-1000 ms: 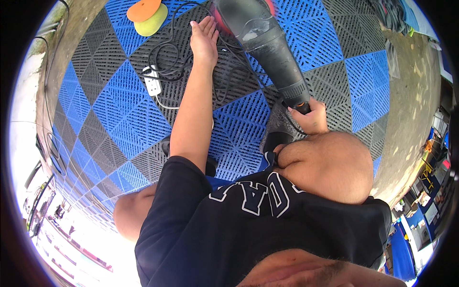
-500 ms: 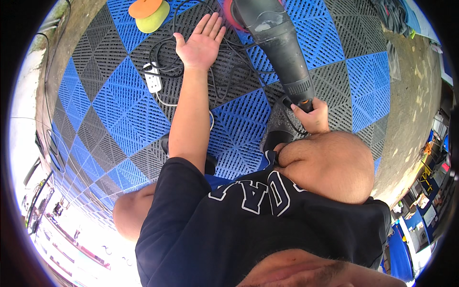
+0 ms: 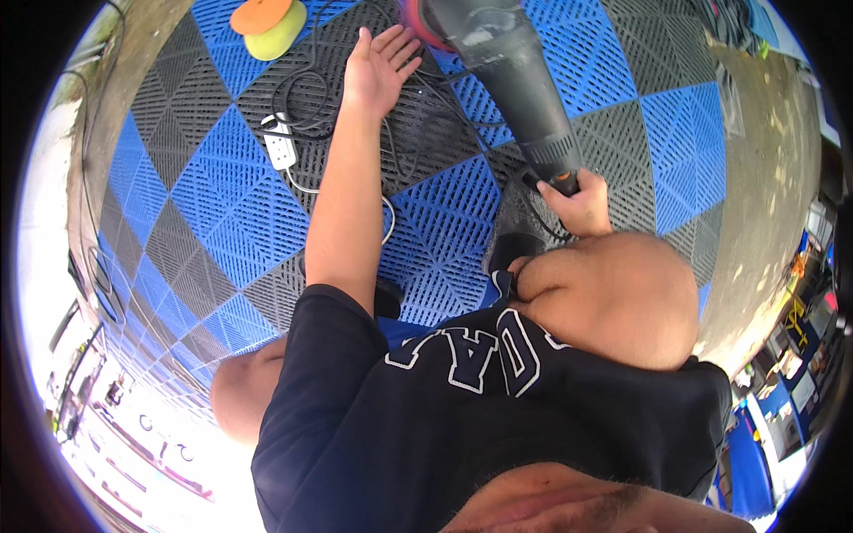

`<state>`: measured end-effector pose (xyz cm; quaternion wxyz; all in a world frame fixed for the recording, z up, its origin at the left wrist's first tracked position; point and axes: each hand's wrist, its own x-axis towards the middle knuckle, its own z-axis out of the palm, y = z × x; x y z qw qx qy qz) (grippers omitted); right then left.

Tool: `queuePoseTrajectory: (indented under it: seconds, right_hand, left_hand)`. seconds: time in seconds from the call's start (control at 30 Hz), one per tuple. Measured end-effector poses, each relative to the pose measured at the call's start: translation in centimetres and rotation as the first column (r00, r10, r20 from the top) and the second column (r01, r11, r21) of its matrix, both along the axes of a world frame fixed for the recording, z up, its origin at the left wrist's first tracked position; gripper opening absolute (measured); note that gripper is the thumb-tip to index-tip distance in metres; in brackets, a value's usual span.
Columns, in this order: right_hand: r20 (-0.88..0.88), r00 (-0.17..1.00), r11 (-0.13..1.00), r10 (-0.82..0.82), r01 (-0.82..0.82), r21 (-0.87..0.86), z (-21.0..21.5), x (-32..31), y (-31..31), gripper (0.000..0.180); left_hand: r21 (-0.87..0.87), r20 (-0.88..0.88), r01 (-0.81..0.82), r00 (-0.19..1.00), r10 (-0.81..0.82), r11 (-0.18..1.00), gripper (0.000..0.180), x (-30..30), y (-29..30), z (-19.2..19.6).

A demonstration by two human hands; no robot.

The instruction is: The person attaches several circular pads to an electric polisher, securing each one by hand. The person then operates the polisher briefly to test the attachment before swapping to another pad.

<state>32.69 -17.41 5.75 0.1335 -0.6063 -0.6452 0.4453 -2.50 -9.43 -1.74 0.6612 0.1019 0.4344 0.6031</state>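
Note:
My right hand [image 3: 582, 206] is wrapped round the rear handle end of a long black polisher [image 3: 515, 84]. The polisher reaches away from me over the floor, its body slightly blurred. At its far end a red pad [image 3: 418, 21] shows in part, cut off by the upper edge of view. My left hand [image 3: 373, 78] is stretched out just left of the pad, palm up and tilted, fingers apart, holding nothing. Its fingertips are close to the pad; whether they touch it I cannot tell. Beneath and beside this hand runs a loose black cable [image 3: 306, 89].
A white power strip [image 3: 279, 144] lies left of my left forearm. Farther off are an orange round pad [image 3: 259, 12] and a yellow one [image 3: 279, 39], overlapping. Blue and dark grey grid tiles [image 3: 233, 204] cover the floor. Cloths [image 3: 724, 25] lie at the far right.
My left hand has turned from a flat upward palm to a tilted one, its fingers now angled right toward the pad. The polisher and right hand have shifted only slightly.

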Motion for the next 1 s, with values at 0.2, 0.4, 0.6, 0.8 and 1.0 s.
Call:
queuePoseTrajectory:
  seconds: [0.2, 0.4, 0.6, 0.8, 1.0]
  right_hand:
    - [-0.049, 0.999, 0.995, -0.015, 0.010, -0.103, 0.4, -0.2, 0.2, 0.032]
    - [-0.057, 0.998, 0.995, 0.031, -0.036, -0.094, 0.1, 0.7, 1.0, 0.030]
    - [0.120, 0.983, 0.991, 0.136, -0.136, -0.007, 0.1, -1.1, 1.2, 0.035]
    - [0.014, 0.992, 0.981, 0.126, -0.127, 0.147, -4.1, 1.8, -0.3, 0.029]
    - [-0.310, 0.950, 0.991, 0.034, -0.072, -0.115, -7.6, 4.6, 0.1, 0.036]
  left_hand:
    - [-0.066, -0.075, 0.004, 0.997, -0.009, 0.998, 0.082, 1.1, 2.2, -0.5]
    - [0.002, -0.052, -0.072, 0.996, 0.072, 0.997, 0.078, 4.0, 4.3, 2.3]
    - [-0.032, -0.289, -0.203, 0.939, 0.186, 0.979, 0.073, 1.7, 1.6, 3.0]
    - [0.137, -0.662, -0.352, 0.663, 0.350, 0.926, 0.048, 4.8, 6.9, -1.5]
    - [-0.269, -0.654, -0.560, 0.703, 0.278, 0.784, 0.063, 4.4, 6.2, -3.6]
